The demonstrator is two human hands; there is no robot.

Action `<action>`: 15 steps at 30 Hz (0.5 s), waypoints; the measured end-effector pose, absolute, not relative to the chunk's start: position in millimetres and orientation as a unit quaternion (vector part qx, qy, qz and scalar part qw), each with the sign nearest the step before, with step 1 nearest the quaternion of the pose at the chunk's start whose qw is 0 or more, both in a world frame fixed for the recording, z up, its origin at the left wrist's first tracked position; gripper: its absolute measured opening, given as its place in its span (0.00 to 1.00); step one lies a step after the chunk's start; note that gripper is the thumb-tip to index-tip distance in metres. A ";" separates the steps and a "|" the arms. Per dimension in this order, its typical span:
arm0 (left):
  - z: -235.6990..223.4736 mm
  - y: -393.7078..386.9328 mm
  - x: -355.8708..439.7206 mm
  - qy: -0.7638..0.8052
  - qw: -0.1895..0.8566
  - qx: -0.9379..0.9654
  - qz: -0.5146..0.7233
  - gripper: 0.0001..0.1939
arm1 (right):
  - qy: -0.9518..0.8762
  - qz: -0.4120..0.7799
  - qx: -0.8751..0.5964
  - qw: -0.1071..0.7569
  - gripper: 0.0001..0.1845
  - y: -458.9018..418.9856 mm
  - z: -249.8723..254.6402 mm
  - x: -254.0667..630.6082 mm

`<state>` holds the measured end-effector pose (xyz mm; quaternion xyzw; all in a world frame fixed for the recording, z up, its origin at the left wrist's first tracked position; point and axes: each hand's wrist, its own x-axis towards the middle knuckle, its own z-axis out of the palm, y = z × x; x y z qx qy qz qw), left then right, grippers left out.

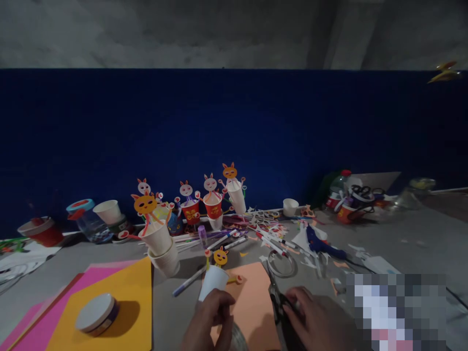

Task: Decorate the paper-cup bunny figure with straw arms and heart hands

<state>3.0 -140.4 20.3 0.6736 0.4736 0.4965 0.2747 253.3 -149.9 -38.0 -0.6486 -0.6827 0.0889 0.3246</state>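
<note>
My left hand (212, 319) is in front of a white paper cup (213, 282), fingers curled inward; what they hold, if anything, is hidden. The cup bears an orange cat-face cutout (220, 257) and yellow arms with round paws. By the thumb is a pale, shiny rounded thing (237, 337), cut off by the frame's bottom edge. Dark-handled scissors (277, 297) point away from me along the right edge of a sheet of peach paper (252, 307). My right hand (305, 312) has its fingers and thumb closed at the scissors' handles.
Finished-looking cup figures (155, 234) line the back left. Markers (270, 243), paper scraps, a tape roll (281, 263) and a blue glue gun (321, 243) lie beyond my hands. A round white-lidded tub (97, 312) sits on orange paper (135, 287). A blurred patch covers the lower right.
</note>
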 end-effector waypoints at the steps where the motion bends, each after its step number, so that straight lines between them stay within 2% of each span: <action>1: 19.6 -139.4 5.5 0.469 0.284 0.675 0.493 0.08 | -0.693 0.081 -0.650 0.300 0.05 -152.9 -38.3 256.1; 6: 12.4 -134.7 15.4 0.465 0.337 0.675 0.464 0.05 | -0.715 0.068 -0.656 0.232 0.05 -162.1 -46.0 257.4; 11: 4.4 -129.4 14.8 0.459 0.366 0.689 0.424 0.10 | -0.701 0.019 -0.692 0.171 0.11 -158.6 -36.3 261.6; 15: 1.7 -125.2 10.8 0.461 0.378 0.716 0.363 0.12 | -0.716 0.042 -0.686 0.121 0.09 -158.0 -24.7 268.0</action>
